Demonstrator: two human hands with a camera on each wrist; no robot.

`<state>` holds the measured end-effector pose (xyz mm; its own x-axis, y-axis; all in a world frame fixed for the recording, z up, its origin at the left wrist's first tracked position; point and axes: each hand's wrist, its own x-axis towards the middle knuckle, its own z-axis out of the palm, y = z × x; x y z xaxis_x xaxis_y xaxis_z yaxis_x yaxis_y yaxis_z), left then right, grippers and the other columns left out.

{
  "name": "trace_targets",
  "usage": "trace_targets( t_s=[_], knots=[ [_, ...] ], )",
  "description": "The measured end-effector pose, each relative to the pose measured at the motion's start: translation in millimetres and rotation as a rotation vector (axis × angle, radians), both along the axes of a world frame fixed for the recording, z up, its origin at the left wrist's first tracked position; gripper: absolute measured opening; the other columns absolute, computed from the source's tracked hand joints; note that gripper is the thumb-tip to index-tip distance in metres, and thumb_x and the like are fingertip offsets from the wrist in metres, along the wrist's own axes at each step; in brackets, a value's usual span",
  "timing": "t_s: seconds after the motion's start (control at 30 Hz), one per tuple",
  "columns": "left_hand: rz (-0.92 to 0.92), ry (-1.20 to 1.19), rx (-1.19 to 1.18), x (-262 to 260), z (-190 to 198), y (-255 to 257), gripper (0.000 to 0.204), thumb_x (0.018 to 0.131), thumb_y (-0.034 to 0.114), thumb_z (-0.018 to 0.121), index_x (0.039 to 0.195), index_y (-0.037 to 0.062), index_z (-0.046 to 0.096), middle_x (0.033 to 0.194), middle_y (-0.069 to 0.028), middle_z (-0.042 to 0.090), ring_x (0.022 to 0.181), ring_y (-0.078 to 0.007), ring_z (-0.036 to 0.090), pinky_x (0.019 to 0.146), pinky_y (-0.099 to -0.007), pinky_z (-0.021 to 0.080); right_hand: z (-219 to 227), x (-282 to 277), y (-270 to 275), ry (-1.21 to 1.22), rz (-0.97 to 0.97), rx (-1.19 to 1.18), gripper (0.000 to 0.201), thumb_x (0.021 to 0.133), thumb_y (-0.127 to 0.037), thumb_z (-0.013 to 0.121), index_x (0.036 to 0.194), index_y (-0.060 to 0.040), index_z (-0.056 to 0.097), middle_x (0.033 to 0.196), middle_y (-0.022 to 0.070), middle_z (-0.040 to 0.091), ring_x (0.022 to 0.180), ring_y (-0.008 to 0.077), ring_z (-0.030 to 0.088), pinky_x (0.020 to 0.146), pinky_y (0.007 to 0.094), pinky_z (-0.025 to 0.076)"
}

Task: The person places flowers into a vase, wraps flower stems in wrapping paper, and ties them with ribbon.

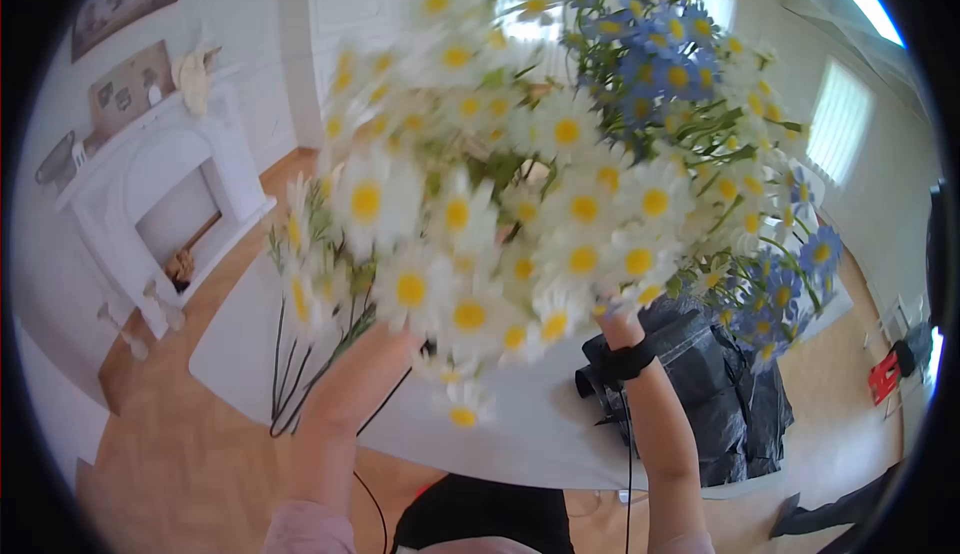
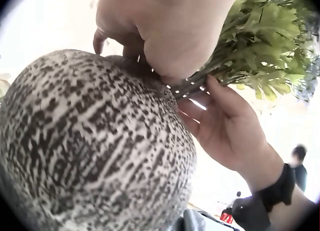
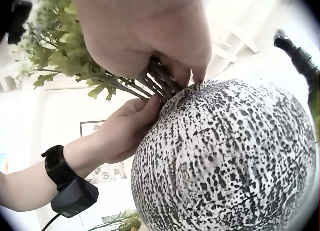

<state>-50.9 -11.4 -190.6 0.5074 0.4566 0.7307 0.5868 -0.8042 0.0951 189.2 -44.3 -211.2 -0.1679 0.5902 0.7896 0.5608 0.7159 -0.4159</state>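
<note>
A big bunch of white daisies point(image 1: 585, 209) and blue flowers point(image 1: 665, 69) fills the head view, hiding the vase and most of both hands. Speckled black-and-white, the round vase point(image 2: 95, 141) shows in both wrist views, with dark stems point(image 2: 192, 84) at its mouth. My left hand point(image 2: 167, 28) curls round the stems just above the rim. From the other side my right hand point(image 2: 230, 128) grips them, thumb along the bundle. In the right wrist view, my right hand point(image 3: 150, 33) and left hand point(image 3: 125, 128) meet at the stems beside the vase point(image 3: 225, 156).
A crumpled black plastic bag point(image 1: 725, 394) lies on the right of the white table point(image 1: 500, 444). Separate stems point(image 1: 285, 369) lie at its left edge. A white fireplace point(image 1: 165, 179) stands at the left wall. A person point(image 2: 300, 166) is in the background.
</note>
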Motion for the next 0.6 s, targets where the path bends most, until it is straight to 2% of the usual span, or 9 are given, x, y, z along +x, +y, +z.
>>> trace_targets(
  t_s=[0.03,0.13,0.2,0.27,0.4,0.47,0.5,0.57,0.6],
  knots=[
    [0.023,-0.003,-0.015,1,-1,4,0.024,0.083,0.023,0.047,0.083,0.0002,0.055,0.069,-0.016,0.055,0.066,-0.0291,0.054,0.062,-0.0369,0.044,-16,15,-17,-0.006,0.027,-0.023,0.024,0.076,-0.018,0.057,0.095,-0.0026,0.055,0.09,0.0133,0.057,0.077,0.0268,0.054,0.065,0.0376,0.044],
    [0.123,-0.014,-0.077,-7,-2,22,0.025,0.083,0.023,0.047,0.083,0.0,0.055,0.07,-0.0169,0.056,0.067,-0.0305,0.054,0.062,-0.0376,0.044,-3,5,-5,-0.028,0.139,-0.107,0.025,0.076,-0.018,0.057,0.095,-0.0024,0.055,0.091,0.0136,0.057,0.077,0.0269,0.054,0.066,0.0377,0.044],
    [0.186,-0.029,-0.121,-1,-12,27,0.025,0.083,0.024,0.047,0.083,-0.0001,0.055,0.07,-0.0175,0.056,0.068,-0.0315,0.054,0.061,-0.0381,0.044,-17,26,-23,-0.05,0.209,-0.167,0.025,0.077,-0.018,0.057,0.096,-0.0023,0.055,0.091,0.0138,0.057,0.077,0.027,0.054,0.066,0.0378,0.044],
    [0.221,-0.037,-0.146,-22,-50,-6,0.025,0.083,0.024,0.046,0.083,-0.0003,0.054,0.071,-0.0182,0.056,0.068,-0.0324,0.054,0.061,-0.0386,0.044,-20,32,-34,-0.065,0.252,-0.206,0.025,0.077,-0.018,0.058,0.096,-0.0022,0.055,0.091,0.0139,0.057,0.078,0.0271,0.054,0.066,0.0379,0.044],
    [0.224,-0.004,-0.115,-22,-50,1,0.026,0.083,0.024,0.046,0.084,-0.0006,0.054,0.072,-0.0194,0.056,0.069,-0.0344,0.055,0.061,-0.0397,0.044,-22,30,-28,-0.046,0.269,-0.207,0.026,0.077,-0.019,0.058,0.097,-0.0019,0.055,0.092,0.0142,0.057,0.079,0.0273,0.054,0.067,0.0381,0.044],
    [0.212,0.027,-0.11,-67,-67,-14,0.026,0.083,0.024,0.046,0.084,-0.0007,0.054,0.072,-0.02,0.057,0.069,-0.0353,0.055,0.061,-0.0402,0.044,-22,34,-28,-0.02,0.266,-0.217,0.027,0.077,-0.019,0.058,0.097,-0.0018,0.055,0.092,0.0144,0.057,0.079,0.0274,0.054,0.067,0.0381,0.044],
    [0.208,0.044,-0.11,-86,-58,1,0.026,0.083,0.024,0.046,0.084,-0.0008,0.054,0.072,-0.0203,0.057,0.07,-0.0358,0.055,0.061,-0.0404,0.045,-22,36,-29,-0.006,0.266,-0.224,0.027,0.077,-0.019,0.058,0.097,-0.0017,0.055,0.092,0.0145,0.057,0.079,0.0274,0.054,0.067,0.0382,0.044],
    [0.198,0.078,-0.11,-148,-76,-12,0.026,0.083,0.024,0.046,0.084,-0.001,0.054,0.073,-0.021,0.057,0.07,-0.0368,0.055,0.061,-0.041,0.045,-19,32,-24,0.022,0.265,-0.24,0.027,0.077,-0.019,0.058,0.098,-0.0016,0.054,0.092,0.0147,0.057,0.079,0.0275,0.054,0.067,0.0383,0.044],
    [0.195,0.096,-0.111,-160,-75,-7,0.027,0.083,0.024,0.045,0.084,-0.001,0.054,0.073,-0.0213,0.057,0.07,-0.0372,0.055,0.061,-0.0412,0.045,-20,39,-26,0.037,0.267,-0.249,0.027,0.077,-0.019,0.058,0.098,-0.0016,0.054,0.093,0.0147,0.057,0.08,0.0276,0.054,0.067,0.0383,0.044]
  ],
)
